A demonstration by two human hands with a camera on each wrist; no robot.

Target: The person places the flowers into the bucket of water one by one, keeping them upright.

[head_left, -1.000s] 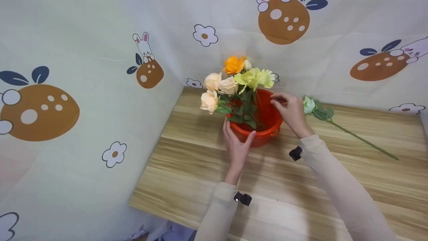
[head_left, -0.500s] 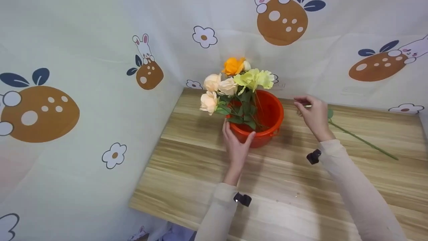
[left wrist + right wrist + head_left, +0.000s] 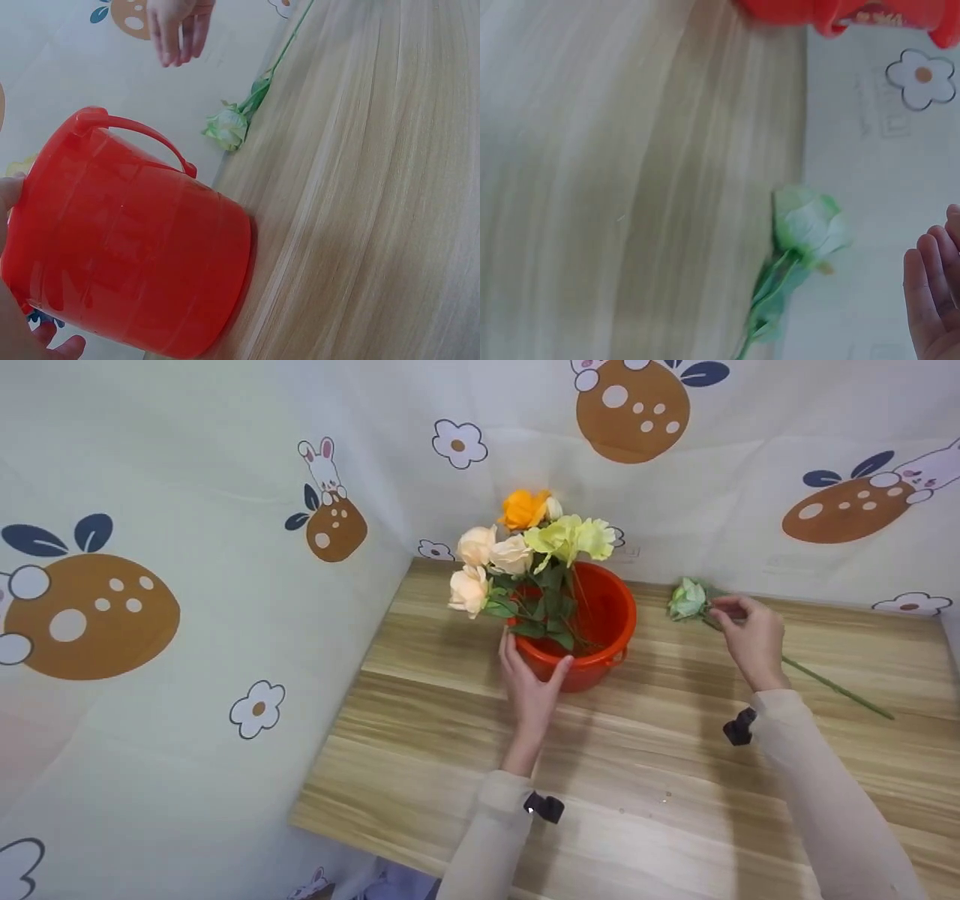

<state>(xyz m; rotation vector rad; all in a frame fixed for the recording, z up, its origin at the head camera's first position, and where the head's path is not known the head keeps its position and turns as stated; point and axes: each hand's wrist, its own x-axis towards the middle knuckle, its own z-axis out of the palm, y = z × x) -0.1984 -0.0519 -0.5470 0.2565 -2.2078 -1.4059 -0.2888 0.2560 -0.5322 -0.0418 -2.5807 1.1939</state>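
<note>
A red plastic bucket (image 3: 604, 598) stands on the wooden table, holding artificial flowers: an orange bloom (image 3: 523, 508), several peach roses (image 3: 469, 589) and a yellow-green flower (image 3: 573, 537). My left hand (image 3: 532, 696) grips its near left side, the thumb by the rim and the fingers around the wall. One pale green artificial rose (image 3: 688, 600) lies on the table right of the bucket, its leaves partly hidden in the head view by my right hand (image 3: 754, 641). In the left wrist view that hand hovers above the rose's stem (image 3: 285, 51), loose fingers pointing down, holding nothing.
A printed cloth wall (image 3: 720, 442) rises right behind the table (image 3: 585, 780). Another cloth (image 3: 165, 600) hangs along the table's left edge. Tiny specks lie on the tabletop in front of the bucket. The bucket's handle (image 3: 142, 131) is folded down.
My right hand has drawn away from the bucket's rim and moved right, past the green rose's bloom to above its leaves. My left hand and the bucket have stayed in place.
</note>
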